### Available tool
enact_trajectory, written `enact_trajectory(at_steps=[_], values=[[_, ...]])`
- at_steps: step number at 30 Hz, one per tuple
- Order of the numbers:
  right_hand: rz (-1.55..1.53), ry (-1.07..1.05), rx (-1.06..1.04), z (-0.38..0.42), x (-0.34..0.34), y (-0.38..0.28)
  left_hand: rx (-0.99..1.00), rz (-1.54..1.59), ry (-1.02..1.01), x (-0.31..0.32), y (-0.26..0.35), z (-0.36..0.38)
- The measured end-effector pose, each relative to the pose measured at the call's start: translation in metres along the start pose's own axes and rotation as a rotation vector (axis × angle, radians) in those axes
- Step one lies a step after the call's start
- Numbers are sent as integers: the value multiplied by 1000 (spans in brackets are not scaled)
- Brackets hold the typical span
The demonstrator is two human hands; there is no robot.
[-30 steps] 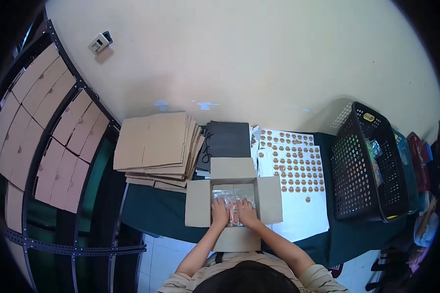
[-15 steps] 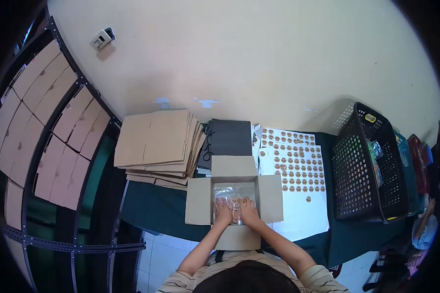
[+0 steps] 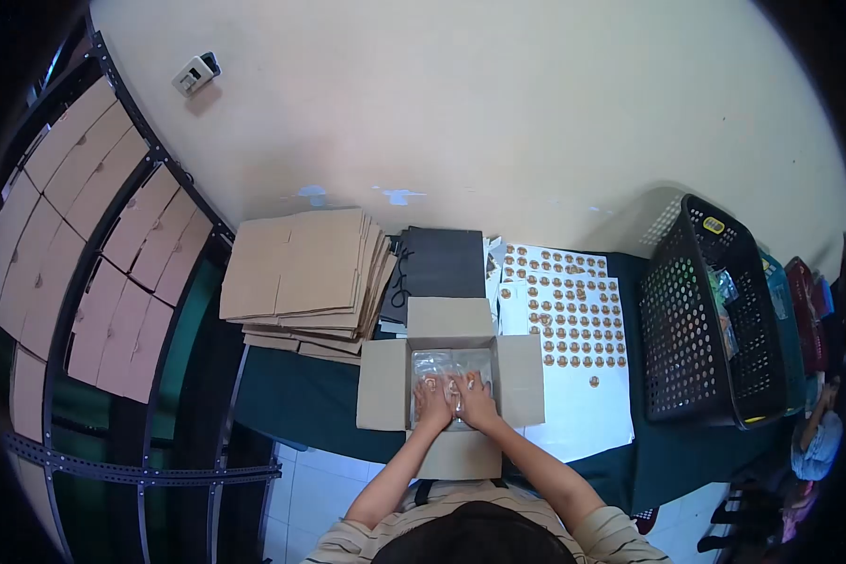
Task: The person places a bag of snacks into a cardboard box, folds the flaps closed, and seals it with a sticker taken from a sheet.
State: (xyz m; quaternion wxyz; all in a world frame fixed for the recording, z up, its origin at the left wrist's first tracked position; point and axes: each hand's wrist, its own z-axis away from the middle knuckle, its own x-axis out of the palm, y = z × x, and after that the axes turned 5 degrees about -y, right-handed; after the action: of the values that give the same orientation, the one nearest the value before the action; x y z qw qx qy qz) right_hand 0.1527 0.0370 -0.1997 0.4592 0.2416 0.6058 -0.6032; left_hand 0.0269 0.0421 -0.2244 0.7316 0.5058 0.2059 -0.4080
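Observation:
An open cardboard box (image 3: 381, 385) stands at the table's front edge, its flaps folded outward. Clear plastic packets (image 3: 432, 361) with small orange-brown marks lie inside it. My left hand (image 3: 432, 406) reaches into the box, its fingers stretched out over the packets on the left. Close beside it, my right hand (image 3: 476, 404) rests on the packets with fingers apart and pointing away from me. Both palms face down, and neither hand is wrapped round anything. What lies under the hands is hidden.
Flattened cardboard boxes (image 3: 296, 268) are stacked to the left, beside a black folder (image 3: 442, 273). Sheets of round stickers (image 3: 573, 324) lie right of the box. A black perforated basket (image 3: 691, 329) stands farther right. Shelves hold cartons (image 3: 113, 320) at left.
Both hands have shifted slightly forward inside the box, and their fingers now lie flatter over the packets. The box has stayed in place.

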Motion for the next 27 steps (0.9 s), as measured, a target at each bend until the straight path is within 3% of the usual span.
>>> enact_trajectory(at_steps=[1, 4, 5, 9, 12, 15, 17, 21, 27], values=[[-23, -94, 79, 0, -6, -2, -32, -5, -36, -2, 3, 1], [23, -85, 103, -1, -4, -3, -60, -13, -41, -3, 6, 2], [65, -62, 66, 2, -2, 0, 28, -116, 0, -4, 3, 2], [5, -141, 61, 9, -10, -1, 82, -151, -19, -9, -3, 13], [55, -127, 90, 11, -14, -8, 49, -131, 4, -11, -2, 16], [53, 9, -11, 11, -20, -12, 62, -82, 91, -13, 0, 21], [41, 24, 1, 11, -21, -14, 274, -66, 189, -7, -10, 19], [2, -64, 127, 8, -7, -3, 260, -144, 91, -14, -7, 30], [-4, 12, 43, 11, -3, 5, 317, -97, 135, -11, -14, 27]])
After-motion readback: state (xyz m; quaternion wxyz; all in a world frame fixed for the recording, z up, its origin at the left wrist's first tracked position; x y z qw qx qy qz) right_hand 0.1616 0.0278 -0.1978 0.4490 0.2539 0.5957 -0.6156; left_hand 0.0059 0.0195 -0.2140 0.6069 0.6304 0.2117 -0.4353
